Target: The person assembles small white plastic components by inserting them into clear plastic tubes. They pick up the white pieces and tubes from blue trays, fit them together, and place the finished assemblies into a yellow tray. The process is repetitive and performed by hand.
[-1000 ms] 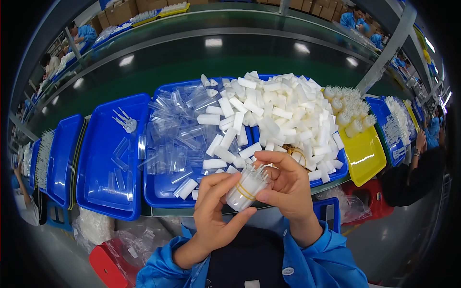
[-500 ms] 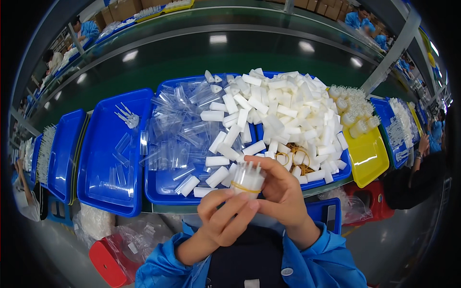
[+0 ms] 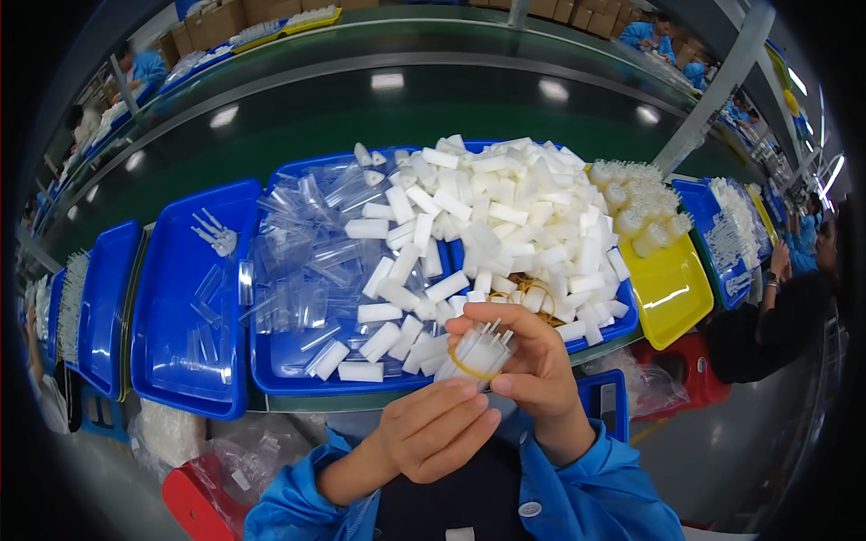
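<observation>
Just in front of the big blue tray [image 3: 298,383] of white foam blocks [image 3: 505,225], the right hand [image 3: 532,361] now pinches the rubber-banded bundle of clear tubes [image 3: 478,353] upright, while the left hand [image 3: 442,428] has slid beneath, fingers loosely curled against it.

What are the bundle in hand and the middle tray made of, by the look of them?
Bundle: looks like translucent whitish plastic pieces, matte, ringed by a yellowish rubber-like band. Middle tray: seemingly rigid blue plastic, glossy, since it reflects the lights. The right hand grips the bundle.
</observation>
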The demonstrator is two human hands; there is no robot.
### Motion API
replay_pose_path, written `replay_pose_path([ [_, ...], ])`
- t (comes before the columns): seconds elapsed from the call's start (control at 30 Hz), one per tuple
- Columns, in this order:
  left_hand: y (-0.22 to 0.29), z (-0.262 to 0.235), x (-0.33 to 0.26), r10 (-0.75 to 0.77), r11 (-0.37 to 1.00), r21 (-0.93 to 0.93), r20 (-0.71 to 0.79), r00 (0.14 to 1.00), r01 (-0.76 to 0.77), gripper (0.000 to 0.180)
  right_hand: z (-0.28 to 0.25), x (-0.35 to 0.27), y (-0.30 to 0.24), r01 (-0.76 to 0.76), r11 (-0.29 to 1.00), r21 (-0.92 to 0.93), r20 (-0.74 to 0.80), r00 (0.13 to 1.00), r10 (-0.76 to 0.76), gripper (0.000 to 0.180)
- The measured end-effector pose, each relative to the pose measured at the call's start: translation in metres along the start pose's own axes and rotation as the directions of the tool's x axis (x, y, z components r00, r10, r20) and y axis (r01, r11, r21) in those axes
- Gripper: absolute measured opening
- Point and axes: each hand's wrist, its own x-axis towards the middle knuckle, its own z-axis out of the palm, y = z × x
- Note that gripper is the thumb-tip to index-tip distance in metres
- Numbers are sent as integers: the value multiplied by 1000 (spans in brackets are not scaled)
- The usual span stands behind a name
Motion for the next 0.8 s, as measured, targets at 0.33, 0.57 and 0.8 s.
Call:
replay_pose_path([
  [0.33, 7, -17, 12, -690, 527, -561, 157, 707, 639, 28, -173, -47, -138, -59, 411, -910, -383, 500, -777, 48],
  [0.57, 24, -43, 130, -676, 391, -749, 160, 719, 534, 45, -310, -36, -144, -314, 286, -906, -417, 537, -733, 51],
  [0.8, 35, -46, 178, -285, 568, -802, 20, 958, 185, 39, -308, -21, -129, -307, 406, -861, -508, 555, -659, 64],
])
